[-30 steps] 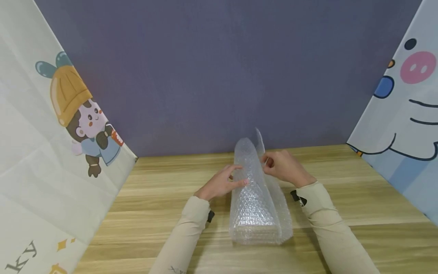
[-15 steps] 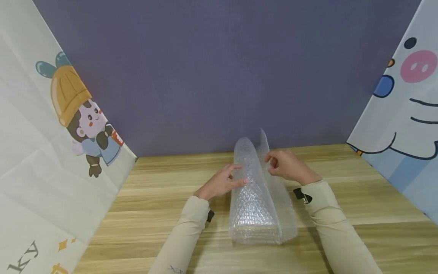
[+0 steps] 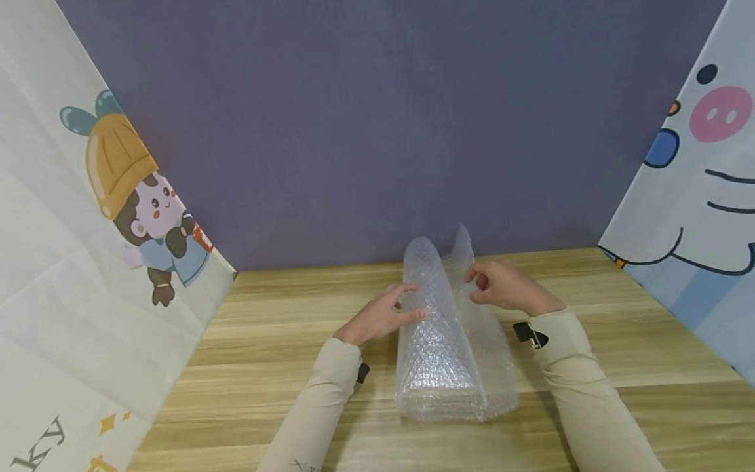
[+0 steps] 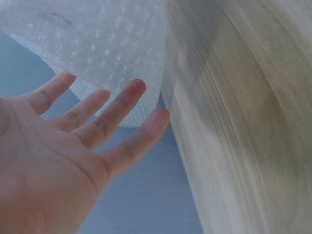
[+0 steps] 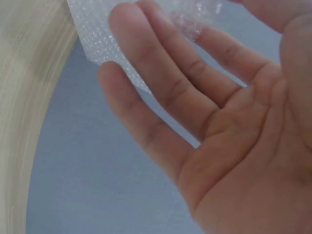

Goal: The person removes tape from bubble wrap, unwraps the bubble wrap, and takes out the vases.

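A bundle of clear bubble wrap (image 3: pixel 439 354) lies lengthwise on the table, its contents hard to make out through the layers. My left hand (image 3: pixel 380 316) rests on the bundle's left side, thumb on top; the left wrist view shows its other fingers (image 4: pixel 117 112) spread and nearly straight beside the wrap. With thumb and index finger, my right hand (image 3: pixel 507 286) holds the edge of a loose bubble wrap flap (image 3: pixel 486 341) on the bundle's right. In the right wrist view the remaining fingers (image 5: pixel 161 73) are loosely bent, and the pinch itself lies mostly out of frame.
The wood-grain table (image 3: pixel 283 328) meets a dark blue-grey back wall (image 3: pixel 354 131). A white panel with a cartoon child (image 3: pixel 159 203) stands at the left; another with a cartoon pig (image 3: pixel 714 144) stands at the right.
My right hand has moved a little to the right, and the bubble wrap flap has swung outward with it, widening away from the bundle. The left hand has stayed in place.
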`<action>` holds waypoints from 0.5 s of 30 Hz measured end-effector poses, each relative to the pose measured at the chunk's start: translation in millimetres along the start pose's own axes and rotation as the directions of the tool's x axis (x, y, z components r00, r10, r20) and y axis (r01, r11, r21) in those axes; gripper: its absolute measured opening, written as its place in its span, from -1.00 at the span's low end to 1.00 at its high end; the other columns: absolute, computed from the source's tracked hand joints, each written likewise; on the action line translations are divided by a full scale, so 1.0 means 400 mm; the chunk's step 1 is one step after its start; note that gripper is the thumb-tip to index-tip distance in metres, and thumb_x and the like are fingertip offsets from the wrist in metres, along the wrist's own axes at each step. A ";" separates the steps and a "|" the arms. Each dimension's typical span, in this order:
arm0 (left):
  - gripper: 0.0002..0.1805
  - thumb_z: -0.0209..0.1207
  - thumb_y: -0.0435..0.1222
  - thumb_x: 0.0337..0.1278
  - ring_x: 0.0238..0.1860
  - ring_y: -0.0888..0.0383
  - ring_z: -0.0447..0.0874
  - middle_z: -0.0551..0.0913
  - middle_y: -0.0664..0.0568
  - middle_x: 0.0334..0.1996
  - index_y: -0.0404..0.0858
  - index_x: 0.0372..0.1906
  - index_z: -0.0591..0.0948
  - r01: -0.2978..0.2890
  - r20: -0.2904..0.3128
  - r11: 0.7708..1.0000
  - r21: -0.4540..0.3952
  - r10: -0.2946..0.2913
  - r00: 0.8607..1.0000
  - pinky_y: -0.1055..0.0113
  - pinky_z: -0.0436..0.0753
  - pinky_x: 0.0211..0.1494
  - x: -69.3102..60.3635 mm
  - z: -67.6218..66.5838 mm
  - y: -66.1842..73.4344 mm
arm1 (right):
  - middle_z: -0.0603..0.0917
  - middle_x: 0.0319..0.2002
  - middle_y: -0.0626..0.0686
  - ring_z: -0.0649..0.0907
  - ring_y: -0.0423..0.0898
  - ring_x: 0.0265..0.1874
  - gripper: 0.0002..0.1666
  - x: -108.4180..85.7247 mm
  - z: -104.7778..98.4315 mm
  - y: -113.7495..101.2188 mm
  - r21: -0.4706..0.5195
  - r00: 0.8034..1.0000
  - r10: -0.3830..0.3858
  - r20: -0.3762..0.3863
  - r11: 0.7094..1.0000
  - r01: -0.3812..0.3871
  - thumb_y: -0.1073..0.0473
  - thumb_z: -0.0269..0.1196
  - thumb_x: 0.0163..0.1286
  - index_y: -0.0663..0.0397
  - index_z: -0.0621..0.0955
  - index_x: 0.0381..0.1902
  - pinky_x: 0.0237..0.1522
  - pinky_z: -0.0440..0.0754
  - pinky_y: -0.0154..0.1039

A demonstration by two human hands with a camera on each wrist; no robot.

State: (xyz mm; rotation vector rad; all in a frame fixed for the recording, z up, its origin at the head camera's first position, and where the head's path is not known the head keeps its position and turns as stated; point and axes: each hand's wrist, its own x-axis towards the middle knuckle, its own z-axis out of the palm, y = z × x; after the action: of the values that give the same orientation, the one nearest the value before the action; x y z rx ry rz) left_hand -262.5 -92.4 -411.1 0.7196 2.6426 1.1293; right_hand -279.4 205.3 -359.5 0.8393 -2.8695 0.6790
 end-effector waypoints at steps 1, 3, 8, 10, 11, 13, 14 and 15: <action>-0.16 0.11 0.38 0.24 0.33 -0.02 0.47 0.24 0.09 0.57 0.20 0.55 0.26 0.000 0.002 1.000 0.000 0.000 1.000 0.00 0.62 0.22 0.000 0.000 0.000 | 0.68 -0.45 -0.04 0.61 -0.16 -0.41 -0.64 -0.002 -0.002 0.001 0.006 1.000 0.007 0.013 1.000 -0.007 0.22 0.43 0.20 0.25 0.69 -0.05 -0.23 0.60 -0.15; -0.16 0.11 0.38 0.25 0.33 -0.02 0.47 0.24 0.08 0.57 0.20 0.55 0.26 0.001 0.005 1.000 -0.001 -0.001 1.000 0.00 0.62 0.22 0.001 -0.001 0.000 | 0.67 -0.41 -0.01 0.61 -0.13 -0.38 -0.61 -0.006 -0.007 0.005 0.014 0.999 0.020 0.040 1.000 -0.021 0.19 0.43 0.23 0.27 0.68 -0.02 -0.23 0.60 -0.14; -0.16 0.11 0.37 0.26 0.34 -0.03 0.48 0.24 0.07 0.57 0.18 0.56 0.26 0.000 0.009 1.000 -0.004 0.000 1.000 0.00 0.63 0.22 0.001 -0.002 0.000 | 0.71 -0.28 0.09 0.65 -0.04 -0.25 -0.57 -0.013 -0.015 0.016 0.016 0.995 0.051 0.091 0.998 -0.053 0.15 0.41 0.29 0.29 0.67 0.04 -0.15 0.64 -0.03; -0.17 0.11 0.36 0.27 0.34 -0.03 0.48 0.24 0.07 0.58 0.17 0.56 0.26 0.000 0.009 1.000 -0.003 0.000 1.000 -0.01 0.63 0.23 0.000 -0.002 0.001 | 0.73 -0.22 0.13 0.67 0.01 -0.19 -0.56 -0.015 -0.016 0.020 0.018 0.993 0.060 0.103 0.998 -0.062 0.13 0.41 0.30 0.28 0.66 0.05 -0.09 0.66 0.03; -0.17 0.11 0.36 0.27 0.34 -0.04 0.48 0.23 0.07 0.58 0.17 0.56 0.26 0.001 0.009 1.000 -0.003 -0.001 1.000 -0.01 0.63 0.23 0.000 -0.002 0.001 | 0.73 -0.20 0.15 0.68 0.03 -0.16 -0.56 -0.016 -0.016 0.022 0.021 0.992 0.063 0.107 0.998 -0.065 0.13 0.41 0.31 0.28 0.66 0.06 -0.07 0.67 0.05; -0.17 0.11 0.35 0.27 0.34 -0.04 0.48 0.23 0.07 0.58 0.17 0.56 0.26 0.002 0.010 1.000 -0.003 -0.002 1.000 -0.01 0.62 0.23 0.000 -0.002 0.001 | 0.74 -0.15 0.18 0.69 0.07 -0.12 -0.55 -0.018 -0.017 0.026 0.031 0.991 0.067 0.114 0.997 -0.071 0.12 0.40 0.32 0.28 0.65 0.08 -0.04 0.68 0.08; -0.17 0.11 0.35 0.27 0.34 -0.03 0.48 0.22 0.08 0.58 0.17 0.56 0.26 0.002 0.011 1.000 -0.002 -0.002 1.000 -0.01 0.62 0.24 0.000 -0.002 0.001 | 0.74 -0.14 0.19 0.69 0.07 -0.11 -0.54 -0.019 -0.017 0.028 0.042 0.990 0.072 0.119 0.996 -0.078 0.12 0.40 0.33 0.29 0.65 0.09 -0.04 0.68 0.09; -0.17 0.12 0.35 0.27 0.34 -0.03 0.48 0.22 0.08 0.58 0.16 0.56 0.26 0.002 0.010 1.000 -0.002 -0.002 1.000 -0.01 0.62 0.24 0.000 -0.002 0.002 | 0.74 -0.12 0.19 0.69 0.08 -0.10 -0.53 -0.020 -0.018 0.029 0.050 0.989 0.077 0.123 0.995 -0.083 0.11 0.40 0.34 0.29 0.64 0.10 -0.03 0.68 0.09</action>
State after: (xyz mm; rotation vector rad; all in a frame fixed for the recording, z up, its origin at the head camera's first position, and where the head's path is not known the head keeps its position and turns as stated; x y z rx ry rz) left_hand -262.7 -92.5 -410.0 0.7201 2.6323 1.1251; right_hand -279.0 221.1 -359.3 0.8025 -3.0202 0.7443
